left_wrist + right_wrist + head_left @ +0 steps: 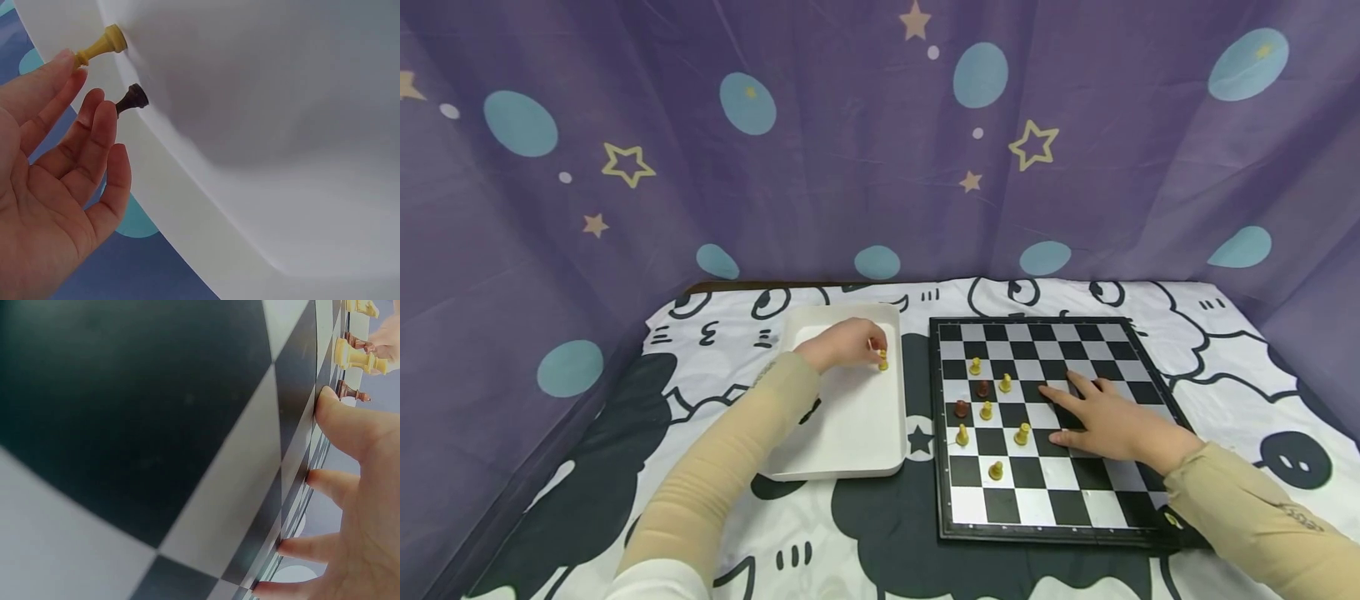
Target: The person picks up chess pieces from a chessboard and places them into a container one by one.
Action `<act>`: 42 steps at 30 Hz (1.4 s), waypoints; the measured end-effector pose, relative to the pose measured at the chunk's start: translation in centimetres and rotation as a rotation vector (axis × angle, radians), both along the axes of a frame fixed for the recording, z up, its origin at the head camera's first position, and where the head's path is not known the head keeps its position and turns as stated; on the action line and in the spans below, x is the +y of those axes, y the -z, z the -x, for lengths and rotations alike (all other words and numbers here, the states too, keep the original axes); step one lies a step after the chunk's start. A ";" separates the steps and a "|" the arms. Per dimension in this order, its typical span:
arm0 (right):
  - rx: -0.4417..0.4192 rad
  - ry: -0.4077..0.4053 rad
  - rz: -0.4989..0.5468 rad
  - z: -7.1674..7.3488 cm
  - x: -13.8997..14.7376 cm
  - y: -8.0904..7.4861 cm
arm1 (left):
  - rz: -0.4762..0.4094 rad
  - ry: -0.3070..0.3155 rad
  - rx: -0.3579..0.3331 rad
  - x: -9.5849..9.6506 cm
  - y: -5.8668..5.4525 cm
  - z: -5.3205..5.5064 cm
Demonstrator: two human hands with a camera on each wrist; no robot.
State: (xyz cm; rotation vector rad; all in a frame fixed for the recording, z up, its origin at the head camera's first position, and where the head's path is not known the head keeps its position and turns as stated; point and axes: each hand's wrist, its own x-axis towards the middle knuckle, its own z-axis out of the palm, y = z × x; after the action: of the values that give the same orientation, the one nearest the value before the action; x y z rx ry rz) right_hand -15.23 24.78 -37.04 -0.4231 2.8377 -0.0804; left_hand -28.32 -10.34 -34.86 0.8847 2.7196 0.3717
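My left hand [846,343] reaches over the white tray [857,454], near its right wall. Its thumb and index finger pinch the top of a yellow chess piece [103,45], whose base points toward the tray floor. Close by the other fingers is a dark chess piece [132,99], its top hidden behind them. On the chessboard [1060,473] rests my right hand [1116,421], fingers spread and fingertips touching the squares. Left of that hand stand several yellow chess pieces [1022,433] and two dark red ones, one a pawn-like piece [961,408].
A patterned black-and-white cloth [805,542] covers the table under tray and board. Only a narrow strip of cloth separates the two. Behind the table hangs a purple curtain [850,192] with stars and blue ovals.
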 end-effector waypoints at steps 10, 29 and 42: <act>-0.022 0.010 -0.004 0.0 0.1 0.1 | -0.017 0.028 0.031 0.0 -0.7 -0.1; -0.009 0.004 -0.005 -0.1 0.1 0.3 | -0.032 0.094 0.080 1.0 -1.9 -1.4; -0.003 0.004 -0.015 0.2 0.1 0.2 | -0.022 0.161 0.066 2.9 -2.5 -2.9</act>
State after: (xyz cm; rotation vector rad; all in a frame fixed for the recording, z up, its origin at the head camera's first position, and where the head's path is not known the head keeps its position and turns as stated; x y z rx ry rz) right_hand -15.38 24.88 -37.23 -0.4136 2.8348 -0.0608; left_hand -25.44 -7.42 -32.40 1.1315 2.6839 0.3457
